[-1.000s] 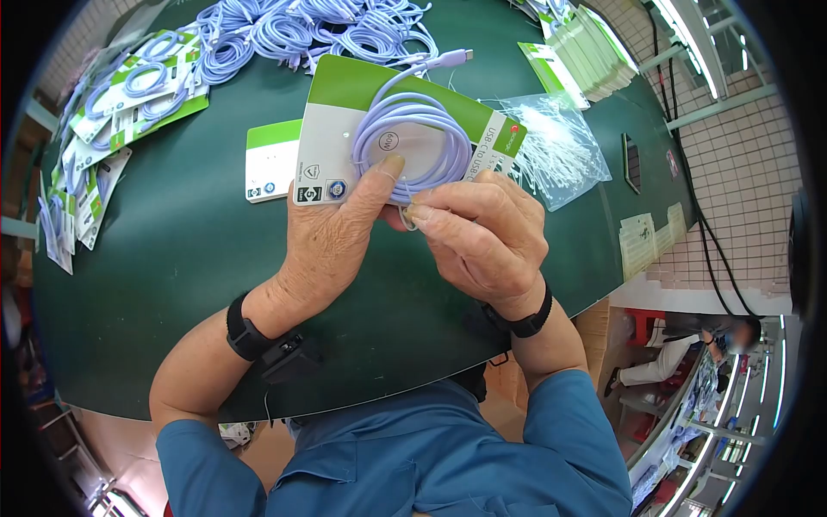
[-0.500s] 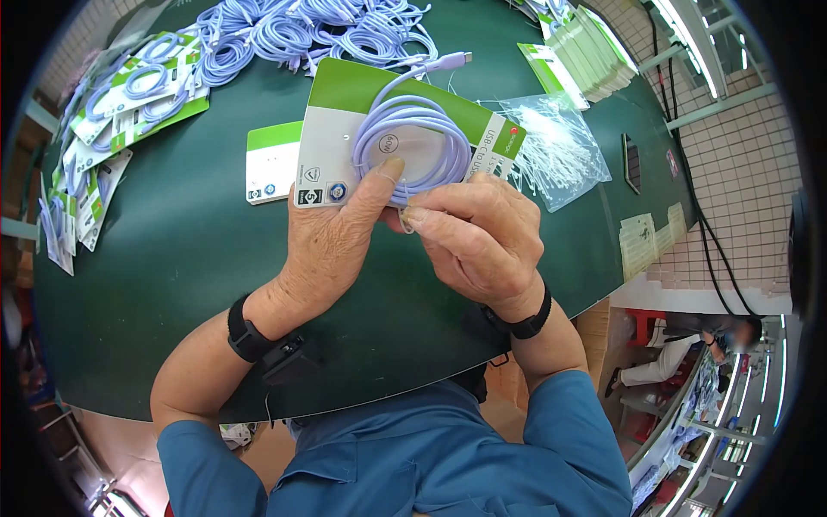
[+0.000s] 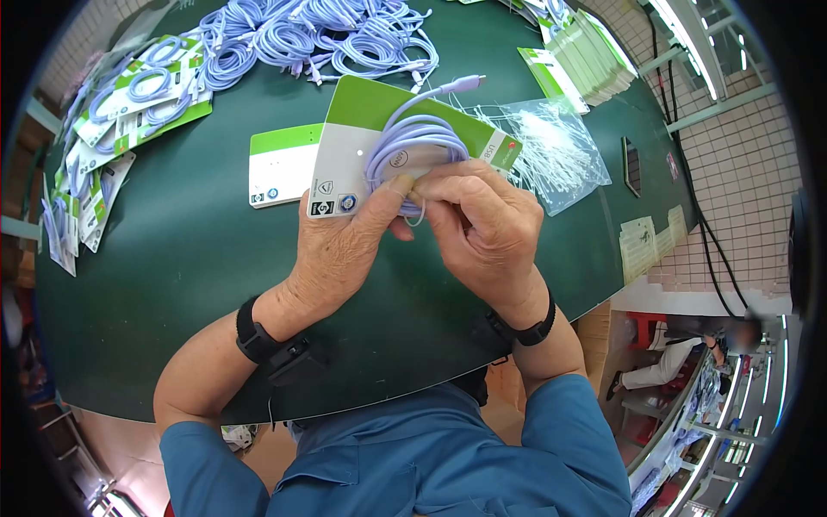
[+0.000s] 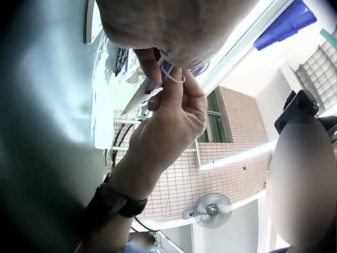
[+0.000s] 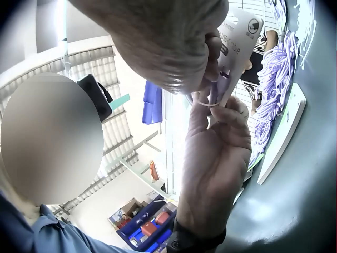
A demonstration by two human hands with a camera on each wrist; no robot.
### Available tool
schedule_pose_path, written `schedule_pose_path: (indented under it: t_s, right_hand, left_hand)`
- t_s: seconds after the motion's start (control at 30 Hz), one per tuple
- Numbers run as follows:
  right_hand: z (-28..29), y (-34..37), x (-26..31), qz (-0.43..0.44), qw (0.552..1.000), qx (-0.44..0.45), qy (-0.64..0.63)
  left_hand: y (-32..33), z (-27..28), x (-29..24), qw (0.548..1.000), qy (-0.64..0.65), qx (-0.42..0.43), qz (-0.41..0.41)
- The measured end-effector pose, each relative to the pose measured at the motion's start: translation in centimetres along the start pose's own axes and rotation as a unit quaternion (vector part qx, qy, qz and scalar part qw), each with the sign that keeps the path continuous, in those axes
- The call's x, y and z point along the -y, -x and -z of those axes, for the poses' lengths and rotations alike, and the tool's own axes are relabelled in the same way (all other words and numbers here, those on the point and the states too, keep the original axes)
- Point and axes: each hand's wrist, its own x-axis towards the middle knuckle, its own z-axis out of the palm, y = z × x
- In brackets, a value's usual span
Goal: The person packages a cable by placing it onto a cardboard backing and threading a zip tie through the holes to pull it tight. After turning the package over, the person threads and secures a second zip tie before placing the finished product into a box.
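A green-and-white packaging card bears a coiled lilac USB-C cable, its plug end sticking up past the card's top edge. My left hand grips the card and coil at the lower edge, thumb in front and fingers behind. At the bottom of the coil, my right hand pinches a thin white cable tie close beside the left thumb. The tie forms a small loop, also visible in the left wrist view and at the card's edge in the right wrist view.
Another card stack lies behind the held card. Coiled cables are heaped at the back, and cards with cables pile up at the left. A bag of white ties, stacked cards and a phone are at the right.
Both hands and the card have shifted slightly, the card moving right and toward the body. The right fingertips are now up against the left thumb, with the tie loop showing below them.
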Motion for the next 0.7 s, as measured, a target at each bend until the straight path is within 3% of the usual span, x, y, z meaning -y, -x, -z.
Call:
schedule_pose_path:
  t_s: [0.27,0.6,0.7]
  right_hand:
    - [0.4,0.2,0.8,0.009,0.996,0.058,0.072]
    - [1.0,-0.2,1.8,-0.002,0.993,0.049,0.108]
    - [0.8,-0.3,1.6,-0.024,0.993,0.053,0.100]
  left_hand:
    - [-0.3,0.3,0.2,1.000,-0.013,0.002,0.020]
    - [-0.1,0.2,0.6,0.999,0.049,0.008,0.022]
    - [-0.4,0.5,0.6,0.999,0.003,0.013,0.034]
